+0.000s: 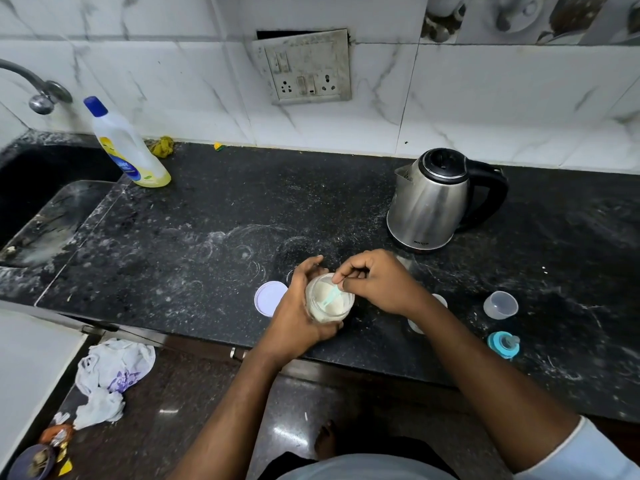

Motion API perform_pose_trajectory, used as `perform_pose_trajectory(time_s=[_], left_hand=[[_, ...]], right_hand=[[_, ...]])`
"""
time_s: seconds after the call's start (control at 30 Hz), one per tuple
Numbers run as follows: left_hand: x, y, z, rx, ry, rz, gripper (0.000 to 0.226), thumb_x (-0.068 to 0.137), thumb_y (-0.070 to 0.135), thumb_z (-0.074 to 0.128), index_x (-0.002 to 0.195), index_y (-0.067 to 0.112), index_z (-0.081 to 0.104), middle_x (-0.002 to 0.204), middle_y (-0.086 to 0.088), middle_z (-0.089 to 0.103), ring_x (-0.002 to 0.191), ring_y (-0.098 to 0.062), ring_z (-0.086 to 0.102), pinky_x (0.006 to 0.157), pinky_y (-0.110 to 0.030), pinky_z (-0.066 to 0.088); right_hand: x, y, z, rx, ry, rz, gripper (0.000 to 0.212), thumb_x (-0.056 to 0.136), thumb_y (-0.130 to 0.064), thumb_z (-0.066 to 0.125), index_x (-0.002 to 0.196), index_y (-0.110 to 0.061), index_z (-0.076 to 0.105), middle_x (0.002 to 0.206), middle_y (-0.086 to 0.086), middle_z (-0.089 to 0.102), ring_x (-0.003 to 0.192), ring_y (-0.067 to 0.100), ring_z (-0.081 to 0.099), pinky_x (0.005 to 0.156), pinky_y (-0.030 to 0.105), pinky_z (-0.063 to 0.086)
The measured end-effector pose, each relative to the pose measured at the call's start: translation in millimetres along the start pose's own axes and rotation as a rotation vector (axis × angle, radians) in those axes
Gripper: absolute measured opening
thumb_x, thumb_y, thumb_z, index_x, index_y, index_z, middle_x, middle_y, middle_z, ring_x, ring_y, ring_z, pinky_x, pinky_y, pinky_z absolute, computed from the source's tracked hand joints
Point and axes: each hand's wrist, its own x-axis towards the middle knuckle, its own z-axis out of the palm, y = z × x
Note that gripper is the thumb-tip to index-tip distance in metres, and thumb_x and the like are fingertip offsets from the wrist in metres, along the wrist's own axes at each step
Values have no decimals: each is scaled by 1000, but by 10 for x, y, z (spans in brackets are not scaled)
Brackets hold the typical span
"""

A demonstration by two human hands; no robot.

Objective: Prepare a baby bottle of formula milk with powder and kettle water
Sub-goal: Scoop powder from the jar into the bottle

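Left hand (300, 308) wrapped around open powder jar (329, 301) at table (207, 220) front edge, centre. Right hand (375, 282) pinches scoop (331, 296) dipped in powder. Jar lid (269, 298) at 9 o'clock of jar, kettle (433, 199) at 1, teat ring (504, 344) at 3.

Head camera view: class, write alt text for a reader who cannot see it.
The left hand holds an open jar of white powder while the right hand dips a small scoop into it. A steel kettle stands behind on the black counter.
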Motion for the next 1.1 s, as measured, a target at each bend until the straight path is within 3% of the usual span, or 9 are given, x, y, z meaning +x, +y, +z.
perform_pose_trajectory(time_s=[0.2,0.3,0.5,0.9,1.0,1.1], left_hand=[[-6,-82,12,-14,33,0,115,68,-8,93,153,32,26,139,-1,57,130,-11,59,112,-22,44],[-13,-105,18,-20,60,-8,113,70,-4,93,154,33,26,138,0,58,129,-10,60,111,-21,45],[6,-230,36,-3,94,-55,113,71,-2,93,154,33,25,140,3,54,131,-8,58,113,-21,43],[80,-345,-5,34,74,-91,113,70,-5,92,154,28,24,139,1,55,126,-3,59,110,-17,42],[73,-341,-14,36,69,-101,111,71,-4,92,153,30,26,140,2,56,127,-2,59,114,-23,43],[46,-326,-37,54,66,-102,117,68,5,97,155,35,24,148,4,52,135,-5,54,122,-37,39]], right_hand=[[2,94,-13,168,70,132,12,85,0,78,88,-11,82,77,5,76,69,5,60,70,20,50],[-23,138,-8,268,129,196,11,85,4,76,91,-5,80,72,-5,74,66,-1,62,67,11,49],[-57,241,27,385,227,290,11,87,5,73,94,-1,79,74,-5,74,61,-8,62,60,6,44],[-16,231,138,428,260,366,11,89,4,71,98,1,77,79,0,73,59,-11,61,56,5,43],[-35,183,95,465,257,370,11,88,2,72,96,-3,78,70,-6,70,58,-6,58,57,9,43],[-123,170,-37,557,303,375,13,89,2,71,94,-8,78,72,-4,70,65,5,56,59,21,44]])
